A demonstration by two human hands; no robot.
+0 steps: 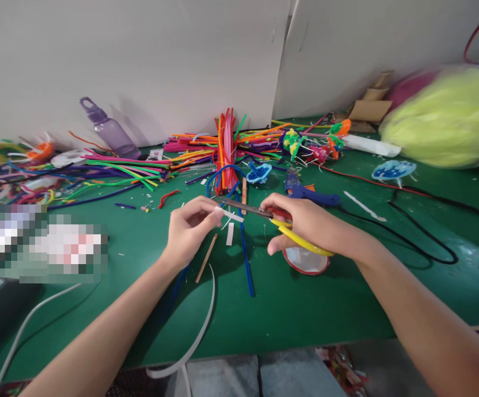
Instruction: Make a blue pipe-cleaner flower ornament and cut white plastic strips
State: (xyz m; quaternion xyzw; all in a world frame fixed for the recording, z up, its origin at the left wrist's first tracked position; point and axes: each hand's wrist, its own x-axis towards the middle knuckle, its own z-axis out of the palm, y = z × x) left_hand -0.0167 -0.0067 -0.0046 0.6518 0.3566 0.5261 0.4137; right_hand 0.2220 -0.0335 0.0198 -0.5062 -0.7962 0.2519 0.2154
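Observation:
Pinched between the thumb and fingers of my left hand is a narrow white strip, its free end pointing right. My right hand holds scissors with yellow and red handles. Their blades reach left, just above the strip near my left fingertips. Below the strip a small white piece shows. A thin wooden stick lies right of my left hand, and a blue pipe cleaner runs toward the front. Under my right hand sits a round white item with a red rim.
Bundled colourful pipe cleaners lie at the back. A purple bottle leans against the wall. Behind my right hand is a blue glue gun with a black cable. A long white strip curls over the front edge. Yellow-green bagged material fills the right back.

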